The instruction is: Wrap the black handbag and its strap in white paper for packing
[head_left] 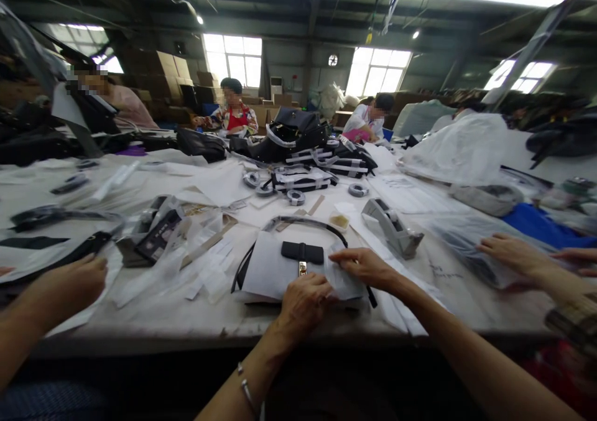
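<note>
A black handbag (pixel 302 252) lies at the table's front edge, its top handle arched toward the back. White wrapping paper (pixel 265 262) covers most of its front, leaving the black flap strap and gold clasp (pixel 303 268) exposed. Just below the clasp, my left hand (pixel 305 303) rests on the bag with curled fingers; what they grip, if anything, is hidden. My right hand (pixel 368 267) comes in from the right, its fingers closed at the paper's upper edge beside the strap.
Grey tape dispensers (pixel 394 228) (pixel 152 231) flank the bag. Tape rolls (pixel 295 198) and piled black bags (pixel 298 132) lie farther back. Co-workers' hands (pixel 77 287) (pixel 510 256) work at left and right. Loose paper and plastic scraps (pixel 217 262) lie on the left.
</note>
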A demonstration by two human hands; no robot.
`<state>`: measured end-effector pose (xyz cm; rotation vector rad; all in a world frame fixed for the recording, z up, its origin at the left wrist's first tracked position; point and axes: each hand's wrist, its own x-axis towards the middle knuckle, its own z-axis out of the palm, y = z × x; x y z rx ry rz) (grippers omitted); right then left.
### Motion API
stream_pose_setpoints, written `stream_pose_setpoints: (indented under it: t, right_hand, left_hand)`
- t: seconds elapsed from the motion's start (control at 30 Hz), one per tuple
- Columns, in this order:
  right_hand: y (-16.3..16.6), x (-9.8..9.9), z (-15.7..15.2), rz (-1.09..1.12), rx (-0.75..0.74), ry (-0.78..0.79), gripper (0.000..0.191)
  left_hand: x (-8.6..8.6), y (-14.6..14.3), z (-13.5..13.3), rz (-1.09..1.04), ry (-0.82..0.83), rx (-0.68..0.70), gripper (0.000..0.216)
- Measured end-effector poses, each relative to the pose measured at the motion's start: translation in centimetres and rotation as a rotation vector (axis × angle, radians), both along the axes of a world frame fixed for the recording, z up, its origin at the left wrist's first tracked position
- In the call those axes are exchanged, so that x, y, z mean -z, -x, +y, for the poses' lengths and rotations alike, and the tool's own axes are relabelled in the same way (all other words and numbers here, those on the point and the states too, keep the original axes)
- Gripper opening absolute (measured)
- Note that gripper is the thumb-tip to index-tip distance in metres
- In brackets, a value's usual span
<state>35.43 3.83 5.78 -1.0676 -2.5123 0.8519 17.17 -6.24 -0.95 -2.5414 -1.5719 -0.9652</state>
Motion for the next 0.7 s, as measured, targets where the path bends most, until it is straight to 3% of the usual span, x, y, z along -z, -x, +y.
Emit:
stream_pose_setpoints:
  t: [0.07, 0.13, 0.23, 0.43, 0.57, 0.7]
  right_hand:
    - [-1.6, -0.9, -1.2, 0.027, -0.140, 0.148, 0.043]
    - [-2.4, -1.4, -2.4, 0.022, -0.232, 0.110, 0.053]
    - [-2.2, -1.0, -3.9, 0.025, -0.198, -0.091, 0.044]
    - [-1.4, 2.3, -4.8, 0.141, -0.134, -0.323, 0.016]
    - [-2.1, 3.7, -5.0, 0.272, -0.151, -0.387, 0.016]
    - [-2.3, 3.4, -6.0, 0.304, -0.121, -0.378, 0.015]
  left_hand:
    - [-0.1, 0.1, 0.0, -0.047, 0.031, 0.026, 0.003]
    - [-0.2, 0.1, 0.0, -0.074, 0.048, 0.041, 0.007]
    - [-0.2, 0.0, 0.2, -0.074, 0.028, 0.013, 0.006]
    - [0.0, -0.5, 0.4, -0.026, -0.028, -0.036, 0.006]
    - [-0.1, -0.2, 0.0, 0.023, -0.053, 0.019, 0.011]
    - [-0.1, -0.2, -0.5, 0.011, -0.087, 0.094, 0.026]
